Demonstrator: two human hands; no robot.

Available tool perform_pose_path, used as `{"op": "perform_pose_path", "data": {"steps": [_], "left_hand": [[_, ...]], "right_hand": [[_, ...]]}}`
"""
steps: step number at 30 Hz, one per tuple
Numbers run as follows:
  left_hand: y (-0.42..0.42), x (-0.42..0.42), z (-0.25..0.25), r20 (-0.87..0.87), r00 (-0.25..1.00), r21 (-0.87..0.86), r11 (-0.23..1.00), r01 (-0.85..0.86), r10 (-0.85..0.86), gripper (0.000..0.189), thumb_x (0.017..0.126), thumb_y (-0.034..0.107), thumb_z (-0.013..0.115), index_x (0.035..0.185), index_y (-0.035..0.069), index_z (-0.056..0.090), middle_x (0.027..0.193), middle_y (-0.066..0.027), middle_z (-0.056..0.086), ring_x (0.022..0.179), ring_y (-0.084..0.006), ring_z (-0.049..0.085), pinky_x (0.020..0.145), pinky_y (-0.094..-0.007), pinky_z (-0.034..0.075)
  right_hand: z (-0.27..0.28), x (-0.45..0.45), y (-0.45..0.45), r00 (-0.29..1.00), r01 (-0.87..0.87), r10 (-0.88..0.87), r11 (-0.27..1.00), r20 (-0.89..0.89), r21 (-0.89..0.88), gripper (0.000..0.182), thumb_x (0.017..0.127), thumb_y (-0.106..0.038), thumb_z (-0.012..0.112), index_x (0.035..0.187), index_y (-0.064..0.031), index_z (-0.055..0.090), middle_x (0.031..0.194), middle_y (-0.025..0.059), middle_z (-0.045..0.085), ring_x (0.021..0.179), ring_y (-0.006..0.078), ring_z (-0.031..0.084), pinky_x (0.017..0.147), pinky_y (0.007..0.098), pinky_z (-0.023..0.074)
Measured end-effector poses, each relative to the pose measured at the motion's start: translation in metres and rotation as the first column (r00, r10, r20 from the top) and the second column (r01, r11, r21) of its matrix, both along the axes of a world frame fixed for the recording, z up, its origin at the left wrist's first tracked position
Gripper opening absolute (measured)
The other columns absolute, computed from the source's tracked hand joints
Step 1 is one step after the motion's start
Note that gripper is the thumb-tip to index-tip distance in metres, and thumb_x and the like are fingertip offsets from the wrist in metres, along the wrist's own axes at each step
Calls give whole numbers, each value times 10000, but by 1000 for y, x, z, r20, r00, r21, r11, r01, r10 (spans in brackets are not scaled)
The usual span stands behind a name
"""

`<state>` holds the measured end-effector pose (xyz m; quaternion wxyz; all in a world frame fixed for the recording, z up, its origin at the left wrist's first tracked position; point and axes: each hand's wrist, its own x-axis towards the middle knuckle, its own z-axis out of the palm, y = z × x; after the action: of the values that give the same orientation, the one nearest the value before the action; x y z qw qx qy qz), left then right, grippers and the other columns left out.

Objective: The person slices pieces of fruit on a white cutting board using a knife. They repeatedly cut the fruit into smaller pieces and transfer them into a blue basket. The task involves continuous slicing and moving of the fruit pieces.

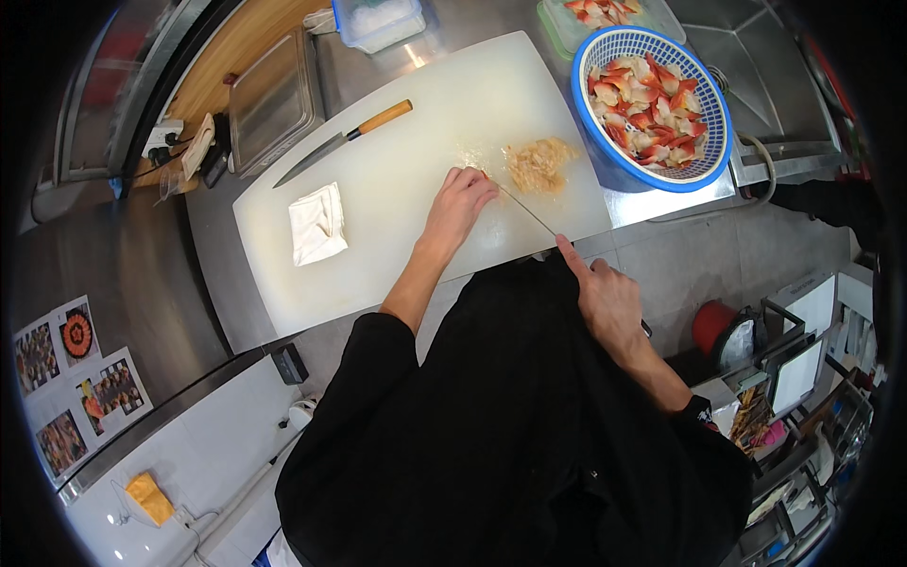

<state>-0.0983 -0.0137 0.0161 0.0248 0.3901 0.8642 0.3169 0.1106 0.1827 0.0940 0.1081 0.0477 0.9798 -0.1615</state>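
Note:
On a large white cutting board [382,234], my left hand [464,202] presses its fingertips on a small reddish piece of shellfish, mostly hidden under them. My right hand [609,298] grips a knife, its index finger along the spine; the thin blade [528,209] reaches to my left fingertips. A pile of pale tan shellfish trimmings [540,164] lies right of the blade. A second knife with a wooden handle [382,118] lies farther back, near a folded white cloth [318,225]. A blue and white basket [584,106] holds red and white clam pieces [655,113].
A clear lidded container [273,99] stands beyond the board at the left. At the back are a blue-rimmed tub [379,21] and a green-edged tray [560,35] with more clam pieces. A steel sink [751,71] is at the right, where a person's dark sleeve [822,202] shows.

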Motion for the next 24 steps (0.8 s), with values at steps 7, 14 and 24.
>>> {"op": "perform_pose_path", "data": {"steps": [7,14,24], "left_hand": [[5,-2,1,-107,994,-46,999,12,-17,104,857,123,760,945,74,736,1003,-56,653,1009,-281,580,903,-415,488],[-3,3,-4,-118,992,-135,991,23,-39,77,908,156,711,979,131,693,988,-37,616,1046,-262,545,1023,-442,378],[0,7,4,-184,983,-206,978,-13,-26,69,921,174,693,989,162,689,909,-34,619,972,-253,556,965,-449,353]], "right_hand": [[-7,7,-8,1000,9,-9,1000,6,15,784,829,-19,596,1567,-200,407,739,172,621,596,344,656,538,465,537],[-4,26,12,998,36,-39,996,-40,-81,773,819,-10,591,1553,-194,435,689,175,609,560,343,635,527,475,524],[-14,16,-16,998,45,-46,998,-48,-39,784,812,-27,611,1556,-202,432,700,167,613,559,335,632,527,476,520]]}}
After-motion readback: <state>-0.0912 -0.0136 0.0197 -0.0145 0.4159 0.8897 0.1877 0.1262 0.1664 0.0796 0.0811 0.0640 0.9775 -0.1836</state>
